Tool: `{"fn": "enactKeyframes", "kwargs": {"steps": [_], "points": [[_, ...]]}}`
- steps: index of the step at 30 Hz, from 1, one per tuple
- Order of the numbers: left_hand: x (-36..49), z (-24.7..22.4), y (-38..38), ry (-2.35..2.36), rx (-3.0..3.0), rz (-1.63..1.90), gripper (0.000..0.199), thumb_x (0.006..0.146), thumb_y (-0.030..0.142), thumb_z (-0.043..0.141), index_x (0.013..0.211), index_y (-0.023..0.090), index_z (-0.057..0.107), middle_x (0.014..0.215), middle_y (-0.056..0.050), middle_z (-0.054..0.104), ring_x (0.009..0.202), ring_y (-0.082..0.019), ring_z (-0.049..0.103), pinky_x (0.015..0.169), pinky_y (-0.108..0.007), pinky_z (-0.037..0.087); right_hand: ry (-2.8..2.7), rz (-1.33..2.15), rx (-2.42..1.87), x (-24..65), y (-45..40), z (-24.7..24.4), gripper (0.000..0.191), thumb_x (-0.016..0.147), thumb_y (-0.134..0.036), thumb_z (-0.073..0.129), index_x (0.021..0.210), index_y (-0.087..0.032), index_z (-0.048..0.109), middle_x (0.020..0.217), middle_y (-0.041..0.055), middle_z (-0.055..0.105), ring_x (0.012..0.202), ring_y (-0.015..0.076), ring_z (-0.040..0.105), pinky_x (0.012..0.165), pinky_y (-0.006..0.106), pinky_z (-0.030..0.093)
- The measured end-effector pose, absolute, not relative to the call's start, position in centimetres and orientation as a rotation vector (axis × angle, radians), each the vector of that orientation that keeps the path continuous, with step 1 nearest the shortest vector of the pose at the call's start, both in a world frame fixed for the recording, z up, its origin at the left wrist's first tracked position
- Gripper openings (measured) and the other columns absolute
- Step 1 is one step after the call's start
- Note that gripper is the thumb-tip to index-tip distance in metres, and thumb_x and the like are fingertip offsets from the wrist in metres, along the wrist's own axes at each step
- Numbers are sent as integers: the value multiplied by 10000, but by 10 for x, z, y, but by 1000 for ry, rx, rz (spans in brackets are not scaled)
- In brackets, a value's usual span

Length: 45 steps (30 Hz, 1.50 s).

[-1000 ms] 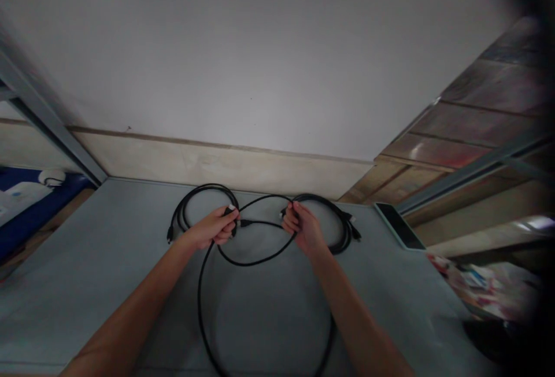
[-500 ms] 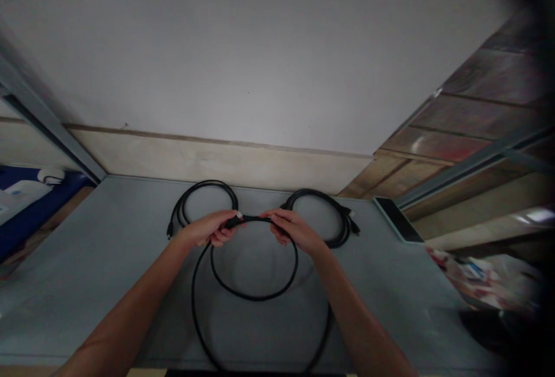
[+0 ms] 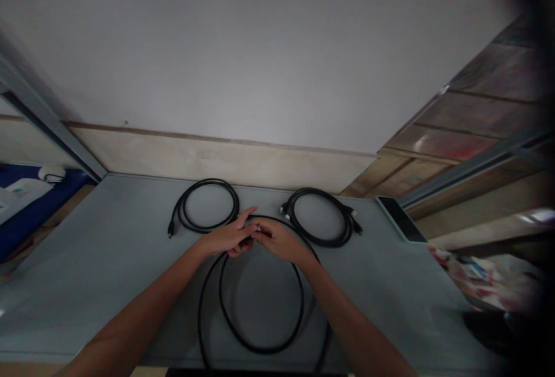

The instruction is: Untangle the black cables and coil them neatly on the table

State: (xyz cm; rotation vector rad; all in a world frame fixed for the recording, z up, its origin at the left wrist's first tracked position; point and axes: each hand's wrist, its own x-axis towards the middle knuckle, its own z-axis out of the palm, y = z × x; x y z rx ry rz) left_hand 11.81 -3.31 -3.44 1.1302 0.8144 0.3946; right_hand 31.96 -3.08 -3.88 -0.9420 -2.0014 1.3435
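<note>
Both hands meet over the table, in the middle of the head view. My left hand is closed around a black cable, its thumb raised. Against its fingers, my right hand pinches the same cable near a small pale end, perhaps the plug; the fingers partly hide it. From the hands the black cable hangs in a wide round loop, and more of it runs down past the table's front edge. Behind the left hand lies a coiled black cable; behind the right lies another coiled cable with its plugs showing.
A phone with a pale green edge rests at the back right of the grey table. A white panel rises behind. Metal posts flank the table, with a blue surface beyond its left side and plastic bags beyond its right.
My hands have come together; the right moved left, and the left moved slightly right. The left thumb has lifted. The hanging loop has grown larger and reaches lower.
</note>
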Motion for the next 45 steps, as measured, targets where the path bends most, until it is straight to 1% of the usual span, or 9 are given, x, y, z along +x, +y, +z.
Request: {"fn": "enactKeyframes", "kwargs": {"steps": [4, 9, 15, 19, 22, 25, 29, 34, 45], "points": [[116, -37, -26, 770, 954, 523, 666, 914, 525, 572, 1473, 283, 303, 618, 100, 371, 409, -41, 235, 419, -152, 148, -1932, 1075, -1134, 334, -20, -37, 174, 909, -305, 580, 1006, -213, 692, 768, 6, 634, 683, 152, 537, 658, 273, 413], [104, -40, -12, 760, 842, 595, 401, 888, 475, 632, 1081, 124, 610, 602, 93, 300, 438, -31, 153, 401, -167, 105, -1656, 869, -1297, 356, -5, -30, 226, 869, -385, 609, 957, -192, 690, 682, 9, 583, 603, 149, 497, 564, 274, 371], [98, -38, -11, 819, 906, 608, 412, 867, 499, 652, 1005, 112, 627, 588, 97, 288, 442, -31, 148, 404, -182, 98, -1508, 1203, -1290, 358, -5, -32, 299, 852, -505, 617, 885, -208, 610, 514, -65, 434, 422, 97, 369, 418, 231, 279], [95, -36, -11, 875, 979, 535, 441, 837, 567, 655, 930, 141, 590, 579, 105, 280, 437, -36, 167, 398, -189, 104, -1681, 1493, -1272, 358, -11, -24, 373, 906, -502, 538, 708, -186, 560, 503, -29, 516, 415, 98, 453, 423, 227, 345], [96, -36, -13, 873, 1063, 449, 461, 823, 593, 652, 907, 145, 585, 585, 94, 322, 435, -40, 204, 391, -195, 127, -1828, 1803, -1154, 354, -19, -21, 368, 925, -478, 513, 835, -149, 652, 563, 2, 589, 464, 116, 533, 464, 236, 415], [102, -35, -18, 886, 1170, 414, 453, 836, 600, 627, 882, 151, 582, 580, 82, 360, 427, -48, 258, 386, -199, 167, -1792, 2033, -1049, 344, -26, -25, 389, 932, -500, 515, 967, -140, 659, 543, -37, 528, 429, 97, 482, 424, 222, 384], [107, -33, -21, 931, 1172, 538, 430, 855, 592, 606, 842, 165, 559, 582, 82, 356, 419, -45, 274, 389, -198, 169, -1528, 1947, -1046, 332, -29, -34, 345, 916, -508, 555, 880, -168, 597, 494, -93, 385, 384, 63, 323, 362, 195, 260], [103, -27, -16, 905, 993, 611, 433, 850, 536, 644, 980, 124, 619, 601, 91, 325, 426, -30, 185, 402, -195, 112, -1348, 1773, -1045, 337, -21, -38, 352, 877, -514, 612, 796, -177, 549, 477, -99, 355, 371, 51, 257, 356, 202, 179], [86, -25, -8, 923, 990, 708, 392, 851, 487, 663, 940, 105, 637, 616, 72, 352, 440, -23, 198, 409, -187, 92, -974, 1548, -967, 345, -9, -35, 364, 819, -509, 704, 757, -178, 566, 513, -100, 273, 384, 49, 260, 396, 224, 176]]}}
